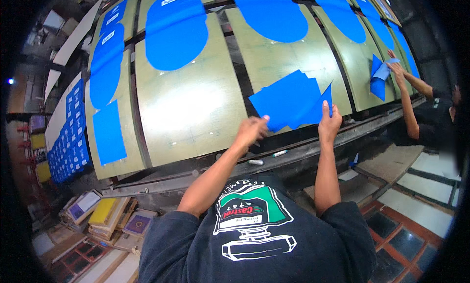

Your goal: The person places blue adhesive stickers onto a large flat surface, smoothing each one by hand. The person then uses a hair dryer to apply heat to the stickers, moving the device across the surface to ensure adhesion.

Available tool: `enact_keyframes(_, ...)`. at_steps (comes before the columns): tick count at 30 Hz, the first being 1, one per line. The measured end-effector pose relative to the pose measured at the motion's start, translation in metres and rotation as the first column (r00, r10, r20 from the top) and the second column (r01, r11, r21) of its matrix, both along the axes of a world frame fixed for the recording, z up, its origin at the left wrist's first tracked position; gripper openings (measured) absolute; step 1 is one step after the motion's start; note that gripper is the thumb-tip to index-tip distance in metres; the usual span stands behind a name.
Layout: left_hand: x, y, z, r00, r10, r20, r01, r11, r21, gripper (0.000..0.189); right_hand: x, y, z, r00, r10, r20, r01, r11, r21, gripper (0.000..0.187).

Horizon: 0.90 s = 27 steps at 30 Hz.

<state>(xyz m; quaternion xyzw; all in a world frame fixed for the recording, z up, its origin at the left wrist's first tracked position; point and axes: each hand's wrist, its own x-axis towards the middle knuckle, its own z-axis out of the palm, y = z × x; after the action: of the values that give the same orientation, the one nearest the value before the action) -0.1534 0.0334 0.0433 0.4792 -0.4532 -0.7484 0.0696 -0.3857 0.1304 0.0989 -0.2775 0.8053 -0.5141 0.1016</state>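
Observation:
A loose stack of blue fabric-like sheets point(290, 95) lies fanned out over the near end of a pale greenish board point(253, 51) in front of me. My right hand point(329, 121) pinches the right edge of the stack between thumb and fingers, where a pointed corner stands up. At the stack's lower left corner is my left hand point(253, 131), blurred, with one fingertip against the blue edge. Whether it grips the sheets cannot be made out. To the left, a blue rectangular sheet point(110, 132) lies flat on another board point(91, 154).
Blue rounded panels point(176, 44) lie on boards along the sloping table. Two small tubes point(256, 162) rest on its front rail point(220, 173). At right, a co-worker's hands point(396, 68) handle blue sheets point(378, 79). Framed screens point(106, 211) are stacked at lower left.

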Motion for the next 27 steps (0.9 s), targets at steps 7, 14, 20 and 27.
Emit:
enact_keyframes(7,0.056,0.019,0.045,0.549,0.446,-0.706,0.398,0.604,0.691,0.09,0.159,-0.079,0.055,0.724,0.529,0.442,-0.185,0.767,-0.614,0.013)
enact_keyframes(14,0.184,-0.094,0.037,0.298,0.758,-0.581,-0.571,0.629,0.528,0.017,0.212,-0.165,0.06,0.666,0.658,0.35,-0.259,0.645,-0.719,0.019)
enact_keyframes(20,0.245,-0.177,0.031,0.583,0.682,-0.441,-0.757,0.654,0.01,0.017,0.212,-0.259,-0.013,0.698,0.598,0.394,-0.364,0.77,-0.523,0.024)
enact_keyframes(27,0.254,-0.241,-0.032,0.712,0.698,-0.077,-0.691,0.677,-0.255,0.016,0.207,-0.314,-0.093,0.81,0.397,0.432,-0.427,0.904,-0.031,0.028)
